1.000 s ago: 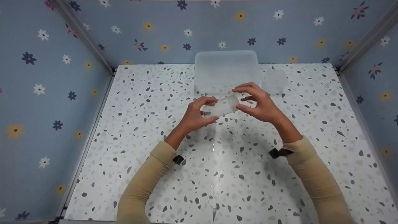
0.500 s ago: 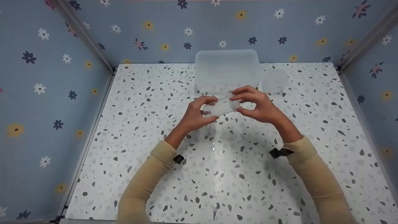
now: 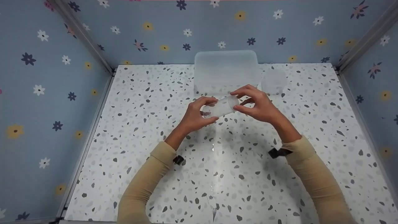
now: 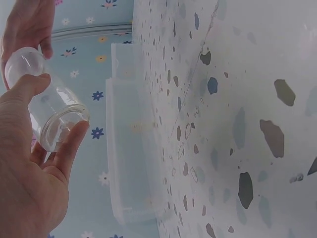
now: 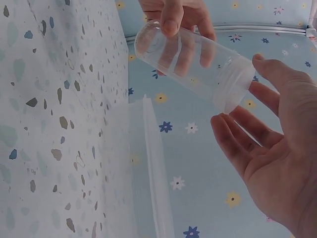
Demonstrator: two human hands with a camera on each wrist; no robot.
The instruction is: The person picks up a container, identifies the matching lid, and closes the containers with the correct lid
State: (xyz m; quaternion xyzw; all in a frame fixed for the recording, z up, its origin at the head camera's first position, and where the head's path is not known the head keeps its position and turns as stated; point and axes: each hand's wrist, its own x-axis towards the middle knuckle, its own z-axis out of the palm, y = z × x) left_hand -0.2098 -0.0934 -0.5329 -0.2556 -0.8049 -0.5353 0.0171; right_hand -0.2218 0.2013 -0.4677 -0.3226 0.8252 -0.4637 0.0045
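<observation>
A clear cylindrical jar (image 3: 220,108) lies tilted in the air between both hands, above the speckled table. My left hand (image 3: 196,116) grips it round the base end, thumb on the near side and fingers on the far side. At its other end sits a translucent lid (image 5: 234,84), with a ridged band beside it. My right hand (image 3: 260,105) holds the lid's rim between thumb and fingertips. In the right wrist view, the jar's clear wall shows the left fingers behind it.
A large translucent plastic box (image 3: 226,67) stands at the back of the speckled table (image 3: 149,186). To its right is a smaller translucent container (image 3: 275,81). Flower-patterned walls (image 3: 168,34) enclose the back and both sides.
My right fingers have shifted round the lid, closing further over it half a second ago and now back at its rim. My left hand and the jar stay nearly in place.
</observation>
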